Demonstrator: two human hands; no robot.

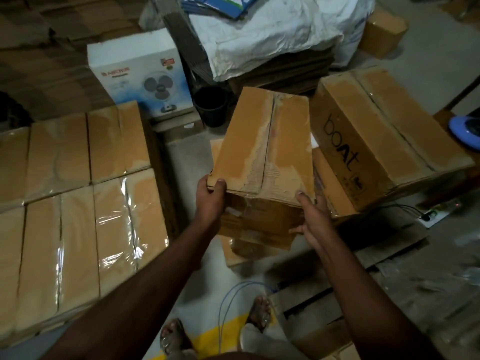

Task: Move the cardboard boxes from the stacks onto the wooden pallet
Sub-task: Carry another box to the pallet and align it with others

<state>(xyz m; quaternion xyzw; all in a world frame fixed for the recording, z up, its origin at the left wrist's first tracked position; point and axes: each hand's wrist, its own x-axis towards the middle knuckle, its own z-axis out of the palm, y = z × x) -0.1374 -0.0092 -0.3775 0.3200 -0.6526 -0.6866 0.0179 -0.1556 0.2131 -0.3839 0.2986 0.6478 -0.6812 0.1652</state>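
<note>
To our left, the block of tan, tape-sealed cardboard boxes point(78, 203) takes up most of the view, packed edge to edge in neat rows, presumably so the load sits square; we judge this to be the pallet load, though the wood beneath it is hidden. On our right, the long brown carton printed "boat" point(384, 141) lies tilted on other cartons, just beside the one we are handling. Behind them a white fan carton with a blue picture point(140, 74) stands upright, apart from the work. The task's thing, a brown cardboard box with torn tape along its top seam point(265, 144), is in front of us between the two groups, its near end raised off the crumpled carton below it point(257, 229), so we take it as just coming off the stack. Our left hand point(211, 196) is clamped on the near left corner, thumb on top and fingers underneath, carrying the lift. Our right hand point(311, 219) lies flat against the near right side, fingers extended rather than curled, steadying and not clamping. A small black bucket point(211, 106) sits beyond the box.
</note>
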